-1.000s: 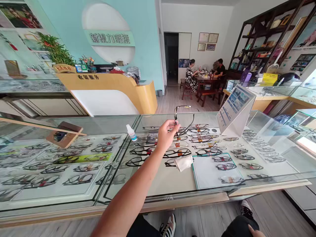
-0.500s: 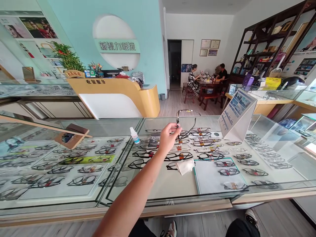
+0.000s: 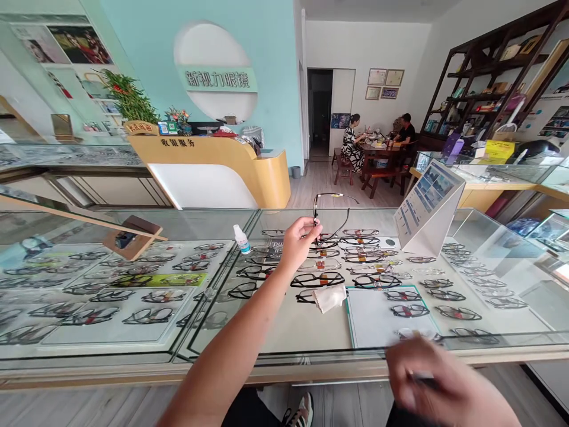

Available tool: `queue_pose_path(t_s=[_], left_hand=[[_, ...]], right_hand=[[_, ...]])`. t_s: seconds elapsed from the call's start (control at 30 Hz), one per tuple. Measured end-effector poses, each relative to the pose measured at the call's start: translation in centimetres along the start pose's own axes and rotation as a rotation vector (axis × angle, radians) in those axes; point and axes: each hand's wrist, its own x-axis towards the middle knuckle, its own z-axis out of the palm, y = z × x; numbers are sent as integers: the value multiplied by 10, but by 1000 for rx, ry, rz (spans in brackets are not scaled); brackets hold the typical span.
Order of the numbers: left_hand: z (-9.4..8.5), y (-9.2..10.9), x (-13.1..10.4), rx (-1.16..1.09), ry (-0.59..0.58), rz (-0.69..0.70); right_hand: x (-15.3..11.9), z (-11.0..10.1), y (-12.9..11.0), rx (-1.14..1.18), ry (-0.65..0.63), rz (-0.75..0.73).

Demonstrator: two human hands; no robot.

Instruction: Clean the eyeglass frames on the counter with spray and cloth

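Head view: spectacles (image 3: 326, 216), thin dark wire frame with temples unfolded, held aloft above the far middle of the glass tabletop (image 3: 306, 326). Left hand (image 3: 299, 240) pinches the frame at one hinge corner, fingers together on it. Judged light, springy and easily bent; best gripped at hinge or bridge, off the lenses. Right hand (image 3: 438, 385), near right, is blurred; grip indeterminate. A folded cloth (image 3: 329, 298) and small dropper bottle (image 3: 241, 239) lie nearby.

— What's the person wearing?
— Bare forearms, no sleeves showing past either grip: left hand (image 3: 299, 241), blurred right hand (image 3: 438, 385). Dark trousers (image 3: 249, 410), and a black shoe (image 3: 301, 411) with white stripes.
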Motion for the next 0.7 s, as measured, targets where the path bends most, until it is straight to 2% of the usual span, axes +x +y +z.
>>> queue_pose_path(t_s=[0.07, 0.13, 0.2, 0.23, 0.33, 0.47, 0.53, 0.7], left_hand=[[-1, 1, 1, -3, -1, 5], [-2, 3, 2, -10, -2, 14], [-5, 4, 3, -10, 5, 28], [-6, 4, 4, -3, 13, 37], [-9, 4, 6, 30, 46, 55], [-8, 4, 3, 0, 87, 71], [-4, 5, 0, -5, 71, 69], [3, 10, -8, -9, -66, 23]], right_hand=[[87, -28, -16, -68, 184, -51], [163, -43, -18, -256, 352, -127], [216, -46, -8, -464, 391, -166], [232, -43, -1, -541, 374, -174], [246, -32, 17, -641, 343, -98], [232, -26, 21, -620, 304, 79], [228, -26, 19, -584, 289, 121], [232, -21, 30, -416, 364, 12]])
